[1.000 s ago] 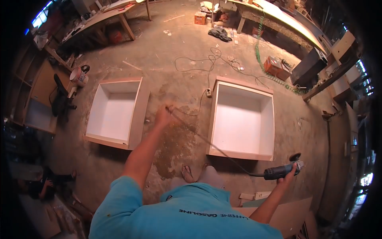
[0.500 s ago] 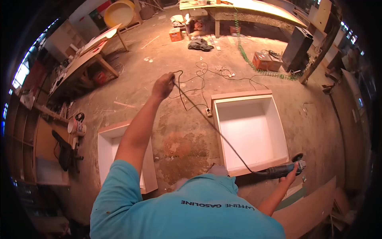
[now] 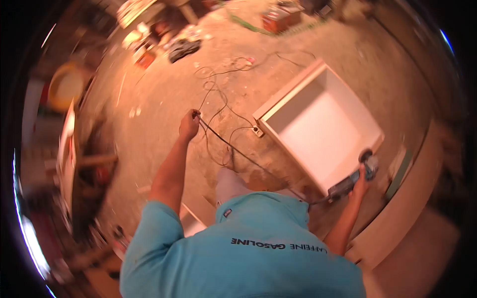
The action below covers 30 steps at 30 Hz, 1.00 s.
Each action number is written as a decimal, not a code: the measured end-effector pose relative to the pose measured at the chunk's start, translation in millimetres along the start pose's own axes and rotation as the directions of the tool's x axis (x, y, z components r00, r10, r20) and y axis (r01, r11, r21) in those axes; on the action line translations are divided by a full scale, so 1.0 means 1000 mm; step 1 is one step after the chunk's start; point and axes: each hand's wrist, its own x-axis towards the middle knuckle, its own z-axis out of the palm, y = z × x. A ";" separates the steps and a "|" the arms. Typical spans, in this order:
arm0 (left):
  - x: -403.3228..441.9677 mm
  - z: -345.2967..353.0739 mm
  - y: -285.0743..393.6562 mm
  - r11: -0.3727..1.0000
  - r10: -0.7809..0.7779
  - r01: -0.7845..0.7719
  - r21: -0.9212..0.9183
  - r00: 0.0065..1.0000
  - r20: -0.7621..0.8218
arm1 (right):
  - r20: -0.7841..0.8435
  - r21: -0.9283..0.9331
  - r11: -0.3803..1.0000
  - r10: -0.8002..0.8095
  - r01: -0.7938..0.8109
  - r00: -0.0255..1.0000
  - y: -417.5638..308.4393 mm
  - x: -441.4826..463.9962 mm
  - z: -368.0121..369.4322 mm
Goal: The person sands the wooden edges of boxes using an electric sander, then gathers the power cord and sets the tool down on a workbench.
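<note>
My left hand (image 3: 190, 124) is closed on the dark power cord (image 3: 223, 139), out in front of my body. From there the cord slants down to the rear end of an angle grinder (image 3: 344, 186). Fingers of my right hand (image 3: 361, 185) wrap round the grinder's body near its head, and the disc sits at the upper end. The grinder is above the lower right edge of an open wooden box with a white inside (image 3: 325, 134). A socket block (image 3: 258, 131) lies on the floor by the box's left corner.
Loose cable (image 3: 211, 89) loops over the concrete floor ahead. A second box (image 3: 191, 222) shows partly beside my left side. Worktables stand at the left (image 3: 68, 164) and top left. An orange carton (image 3: 280, 19) is at the top, and boards (image 3: 397, 223) lie at the right.
The view has swung to the right and is blurred, so the boxes appear rotated. My left hand first rose with the cord, then came lower and nearer. Both hands have kept their hold.
</note>
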 end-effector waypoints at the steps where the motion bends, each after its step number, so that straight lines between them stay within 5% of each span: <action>1: 0.038 0.009 -0.011 0.998 0.065 -0.065 -0.005 0.998 0.019 | -0.060 -0.074 0.997 -0.036 0.032 0.998 0.011 -0.032 0.022; 4: 0.082 0.024 -0.037 0.979 0.147 -0.176 0.099 0.958 0.246 | -0.155 -0.191 0.980 -0.082 0.052 0.985 0.031 -0.112 0.094; 5: 0.091 0.027 -0.045 0.951 0.168 -0.244 0.190 0.923 0.346 | -0.184 -0.211 0.973 0.051 -0.090 0.982 0.034 -0.134 0.121; 6: 0.101 0.031 -0.062 0.960 0.123 -0.229 0.164 0.864 0.489 | -0.174 -0.275 0.956 0.056 -0.103 0.983 0.032 -0.160 0.150; 8: 0.112 0.050 -0.088 0.868 -0.128 -0.254 0.426 0.714 0.688 | -0.202 -0.406 0.911 -0.012 -0.072 0.979 0.063 -0.191 0.193; 10: 0.118 0.077 -0.079 0.775 -0.260 -0.307 0.552 0.641 0.722 | -0.215 -0.568 0.806 0.049 -0.166 0.975 0.093 -0.209 0.230; 15: 0.136 0.231 -0.089 0.921 0.091 -0.317 0.228 0.742 0.664 | -0.238 -0.586 0.732 0.256 -0.349 0.937 0.143 -0.235 0.314; 22: 0.156 0.402 -0.073 0.843 0.428 -0.530 0.099 0.769 0.475 | -0.175 -0.623 0.748 0.150 -0.228 0.973 0.277 -0.224 0.379; 25: 0.163 0.416 -0.077 0.855 0.430 -0.519 0.018 0.727 0.536 | -0.154 -0.641 0.713 0.243 -0.284 0.958 0.287 -0.215 0.402; 28: 0.177 0.416 -0.080 0.880 0.342 -0.473 0.035 0.684 0.644 | -0.131 -0.694 0.688 0.166 -0.210 0.977 0.309 -0.209 0.418; 30: 0.196 0.419 -0.103 0.988 0.139 -0.046 -0.145 0.661 0.737 | -0.083 -0.712 0.683 0.151 -0.165 0.985 0.311 -0.206 0.426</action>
